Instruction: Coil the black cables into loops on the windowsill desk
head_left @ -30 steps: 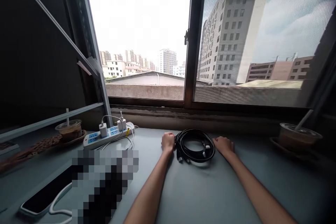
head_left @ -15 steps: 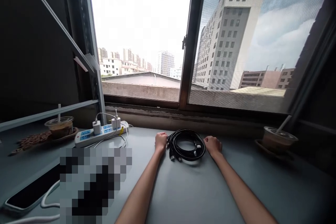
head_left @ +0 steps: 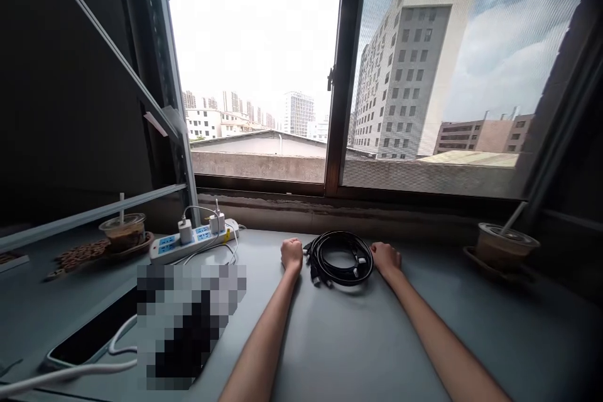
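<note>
A coil of black cable with several plugs showing lies flat on the grey table. My left hand rests as a closed fist just left of the coil, with a narrow gap between them. On the other side, my right hand is also curled into a fist, close against the coil's right edge. Whether it touches the cable I cannot tell. Nothing shows inside either fist, and the coil rests on the table between them.
A white power strip with plugged-in chargers stands at the back left, near a drink cup. Another cup sits at the right. A phone and white cable lie front left, beside a blurred-out patch. A window is behind.
The view has turned slightly, so the things on the left appear further right. Both fists keep their places beside the coil.
</note>
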{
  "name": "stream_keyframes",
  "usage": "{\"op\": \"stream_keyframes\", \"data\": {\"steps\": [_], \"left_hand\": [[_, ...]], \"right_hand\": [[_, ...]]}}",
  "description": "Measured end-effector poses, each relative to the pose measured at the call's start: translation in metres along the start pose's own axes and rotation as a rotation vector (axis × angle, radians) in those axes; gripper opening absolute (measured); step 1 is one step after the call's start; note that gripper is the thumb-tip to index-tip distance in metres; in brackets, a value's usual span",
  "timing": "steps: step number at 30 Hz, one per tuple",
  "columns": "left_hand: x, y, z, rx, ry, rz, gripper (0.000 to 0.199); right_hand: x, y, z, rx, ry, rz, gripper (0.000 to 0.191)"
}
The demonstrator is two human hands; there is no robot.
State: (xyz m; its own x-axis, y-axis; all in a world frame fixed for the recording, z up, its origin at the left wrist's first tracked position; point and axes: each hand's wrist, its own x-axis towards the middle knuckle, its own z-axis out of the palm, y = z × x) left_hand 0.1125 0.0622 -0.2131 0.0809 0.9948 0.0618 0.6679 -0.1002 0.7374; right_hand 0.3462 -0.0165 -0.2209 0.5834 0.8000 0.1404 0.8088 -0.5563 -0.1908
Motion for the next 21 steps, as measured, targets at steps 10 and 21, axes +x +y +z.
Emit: {"op": "stream_keyframes", "data": {"steps": [10, 21], "left_hand": [[0.025, -0.007, -0.012, 0.346, -0.025, 0.089, 0.026], [0.014, -0.006, -0.006, 0.570, -0.087, 0.253, 0.021]], "right_hand": [[0.021, 0.009, 0.005, 0.001, 0.015, -0.156, 0.028], [0.014, 0.013, 0.007, 0.043, 0.010, -0.075, 0.032]]}}
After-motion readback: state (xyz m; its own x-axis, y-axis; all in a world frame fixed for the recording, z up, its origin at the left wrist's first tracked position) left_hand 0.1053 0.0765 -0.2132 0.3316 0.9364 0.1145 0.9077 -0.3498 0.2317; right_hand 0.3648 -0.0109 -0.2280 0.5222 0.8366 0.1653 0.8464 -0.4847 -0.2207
